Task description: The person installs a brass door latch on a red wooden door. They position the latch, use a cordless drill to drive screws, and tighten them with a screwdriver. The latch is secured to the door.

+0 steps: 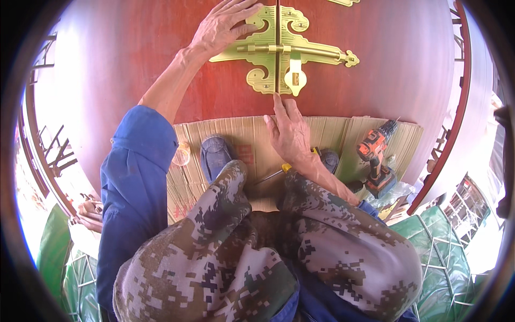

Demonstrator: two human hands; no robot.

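Note:
A brass-coloured ornamental latch plate (263, 73) is mounted across the seam of two reddish-brown wooden panels (177, 70). A long sliding bolt (316, 51) lies across it, and a hasp tab (295, 79) hangs right of the seam. My left hand (225, 26) rests on the left panel and the plate's upper left edge, fingers stretched out. Just below the plate is my right hand (289, 129), its index finger pointing up to the bottom of the seam, thumb apart, nothing visible in it. Beneath my right wrist lies a screwdriver (274, 174) with a yellow handle, partly hidden.
Flattened cardboard (327, 129) lies under my shoes (215, 153). An orange and black cordless drill (376, 147) stands at the right beside clear plastic wrapping (394, 193). A small clear round container (182, 154) sits left of my shoe. Green strapped bundles (437, 252) are behind at the right.

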